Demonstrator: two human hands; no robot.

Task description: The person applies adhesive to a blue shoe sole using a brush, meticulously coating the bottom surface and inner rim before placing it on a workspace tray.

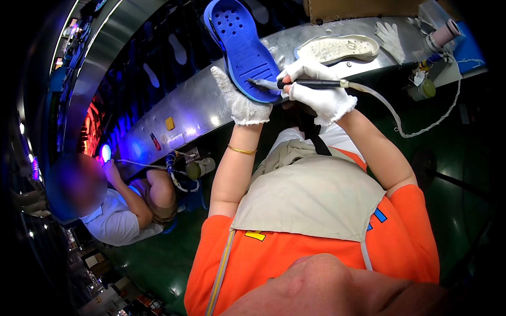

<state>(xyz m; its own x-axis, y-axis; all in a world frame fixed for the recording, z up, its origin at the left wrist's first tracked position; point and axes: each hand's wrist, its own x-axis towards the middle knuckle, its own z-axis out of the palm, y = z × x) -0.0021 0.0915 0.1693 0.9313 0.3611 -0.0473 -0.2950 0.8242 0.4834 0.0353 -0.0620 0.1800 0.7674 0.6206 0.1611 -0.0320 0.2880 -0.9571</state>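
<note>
A blue shoe sole [242,47] with holes at its toe end stands tilted over the bench edge. My left hand [245,108], in a white knit glove, grips it by the lower heel end, thumb up along the left side. In my right hand [324,100], gloved with bare fingertips, is a brush with a black handle [316,84], held like a pen. Its bristles rest on the inner face of the sole near the heel. From the handle's rear end runs a clear hose [382,102]. Beyond my right hand a whitish sole [340,48] lies on the bench.
The curved metal bench [184,108] carries a loose white glove [390,41], a yellow block [169,124] and a cardboard box [363,9]. A pinkish cylinder [443,35] stands at the right end. More soles lie on a dark surface behind. Another person [118,218] sits at left.
</note>
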